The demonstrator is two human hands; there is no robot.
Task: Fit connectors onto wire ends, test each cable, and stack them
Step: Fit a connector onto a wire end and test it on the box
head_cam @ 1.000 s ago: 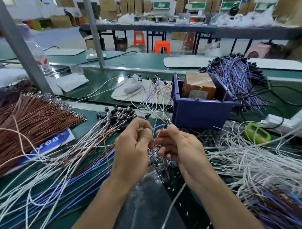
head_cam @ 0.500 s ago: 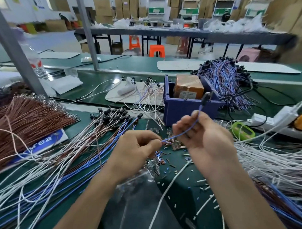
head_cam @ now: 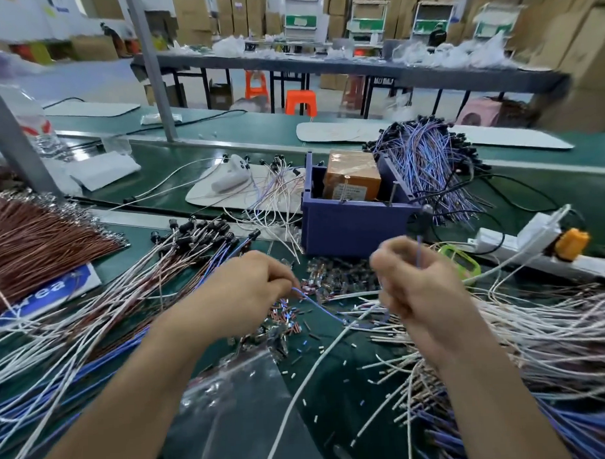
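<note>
Blue wire point(head_cam: 319, 307): thin, strung between both hands above the middle of the green tabletop point(head_cam: 334, 393).
Left hand point(head_cam: 248, 289): fingertips pinch the wire's lower end.
Right hand point(head_cam: 419, 287): blurred, fingers curled round the wire, which rises above the fist to a black connector point(head_cam: 425, 211).
Purple bin point(head_cam: 352, 227): open-topped, just beyond the hands toward the far edge. It holds one orange-brown box point(head_cam: 352, 172) with a label facing forward.
Clear plastic bag point(head_cam: 231, 389): lies flat at the near edge between the forearms; its contents cannot be told.
Small connector pieces point(head_cam: 330, 283): loose heap between bag and bin.
Finished cables point(head_cam: 178, 254): fanned out toward the left edge, with black ends.
</note>
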